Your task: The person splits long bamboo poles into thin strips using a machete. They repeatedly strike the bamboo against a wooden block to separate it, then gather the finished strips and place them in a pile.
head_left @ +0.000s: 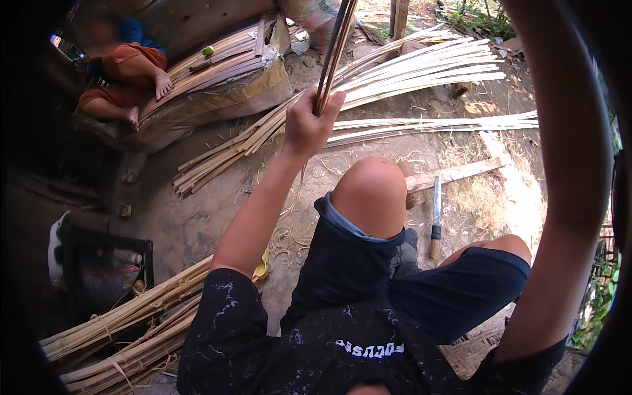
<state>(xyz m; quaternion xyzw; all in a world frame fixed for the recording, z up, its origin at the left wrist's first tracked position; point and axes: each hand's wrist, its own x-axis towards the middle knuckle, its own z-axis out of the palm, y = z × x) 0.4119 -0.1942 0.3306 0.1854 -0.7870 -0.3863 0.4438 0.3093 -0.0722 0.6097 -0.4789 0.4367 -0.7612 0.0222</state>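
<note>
My left hand point(307, 126) is raised in front of my bent knee, its fingers closed around a few long, thin, dark brown strips, perhaps bamboo point(337, 49). They rise out of the fist past the upper edge of the picture. My right arm point(567, 145) reaches up along the right side, and its hand lies beyond the top of the view. On the ground past my knees a knife point(437, 214) with a wooden handle rests near a flat wooden board point(459, 173).
Pale split strips lie in a large fanned pile point(421, 69) ahead, with a narrower bundle point(434, 125) nearer. Tied bundles point(125, 319) sit at lower left. A person point(131, 66) sits at upper left on a worn padded bench point(224, 99). Curly shavings point(289, 230) litter the ground.
</note>
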